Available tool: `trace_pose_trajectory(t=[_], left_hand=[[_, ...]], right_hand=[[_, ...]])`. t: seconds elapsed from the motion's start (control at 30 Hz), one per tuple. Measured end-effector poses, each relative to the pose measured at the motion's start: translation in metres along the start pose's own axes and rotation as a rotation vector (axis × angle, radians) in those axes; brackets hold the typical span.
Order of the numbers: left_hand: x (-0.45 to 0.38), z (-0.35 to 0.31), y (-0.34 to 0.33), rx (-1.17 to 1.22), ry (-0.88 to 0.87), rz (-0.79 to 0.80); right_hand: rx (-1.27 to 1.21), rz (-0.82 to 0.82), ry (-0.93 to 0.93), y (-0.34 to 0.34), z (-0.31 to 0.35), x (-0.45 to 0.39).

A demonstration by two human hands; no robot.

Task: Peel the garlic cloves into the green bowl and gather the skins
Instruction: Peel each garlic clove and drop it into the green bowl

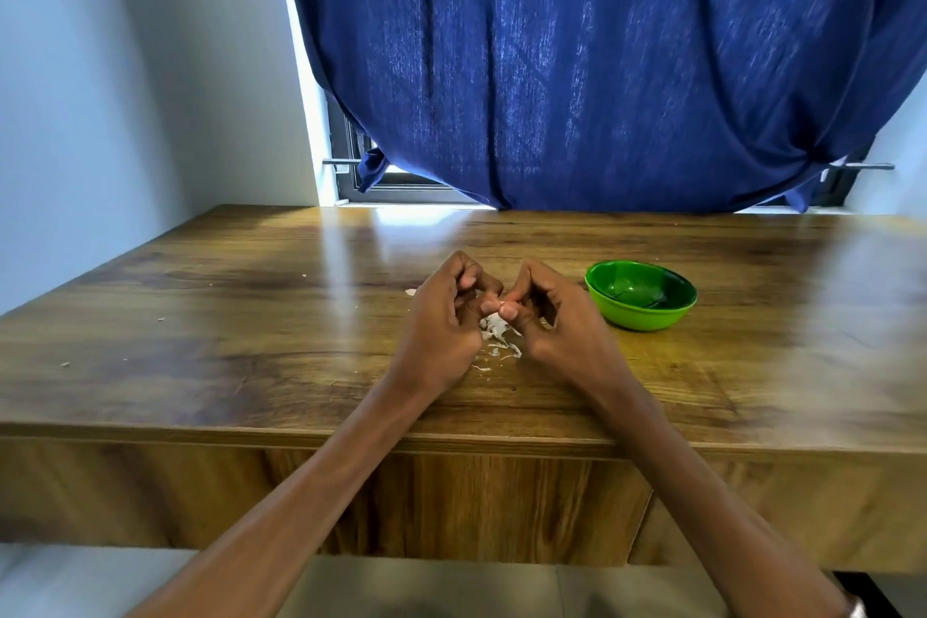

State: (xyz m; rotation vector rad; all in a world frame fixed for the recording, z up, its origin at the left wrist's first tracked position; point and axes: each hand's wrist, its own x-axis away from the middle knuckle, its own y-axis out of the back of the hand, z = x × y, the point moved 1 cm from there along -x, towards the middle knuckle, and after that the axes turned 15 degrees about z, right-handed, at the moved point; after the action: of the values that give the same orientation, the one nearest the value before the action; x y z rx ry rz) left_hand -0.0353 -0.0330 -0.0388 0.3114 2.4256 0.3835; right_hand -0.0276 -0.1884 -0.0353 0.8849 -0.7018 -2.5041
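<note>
Both hands pinch one garlic clove (pixel 494 305) together.
Left hand (pixel 444 316) and right hand (pixel 544 311) hover over pale skins (pixel 501 341); green bowl (pixel 641 296) at three o'clock, curtain (pixel 602 65) at twelve.

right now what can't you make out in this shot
- Garlic clove, head view: mostly covered by the fingertips of the left hand and right hand; how much is peeled is unclear.
- Skins: partly hidden between and under the hands; count unclear.
- Green bowl: dark shapes inside, too small to identify.
- Window: covered by the blue curtain.
</note>
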Motion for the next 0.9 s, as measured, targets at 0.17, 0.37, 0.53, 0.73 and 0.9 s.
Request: trace_pose_trajectory(t=[0.17,0.37,0.53,0.73,0.9], left_hand=[[-0.001,-0.004,-0.007,0.074,-0.035,-0.132],[0.001,-0.010,-0.005,-0.007,-0.069,-0.167],[0.002,-0.012,-0.004,-0.100,-0.057,-0.182],[0.003,-0.013,-0.005,-0.092,-0.041,-0.188],[0.002,-0.013,-0.006,-0.100,-0.033,-0.182]], right_hand=[[-0.110,-0.135,0.042,-0.001,0.002,-0.001],[-0.215,-0.125,0.034,-0.001,0.004,0.001],[-0.211,-0.134,-0.003,0.000,0.005,0.001],[-0.246,-0.179,0.001,0.002,0.010,0.002],[-0.243,-0.198,0.012,0.003,0.013,0.004]])
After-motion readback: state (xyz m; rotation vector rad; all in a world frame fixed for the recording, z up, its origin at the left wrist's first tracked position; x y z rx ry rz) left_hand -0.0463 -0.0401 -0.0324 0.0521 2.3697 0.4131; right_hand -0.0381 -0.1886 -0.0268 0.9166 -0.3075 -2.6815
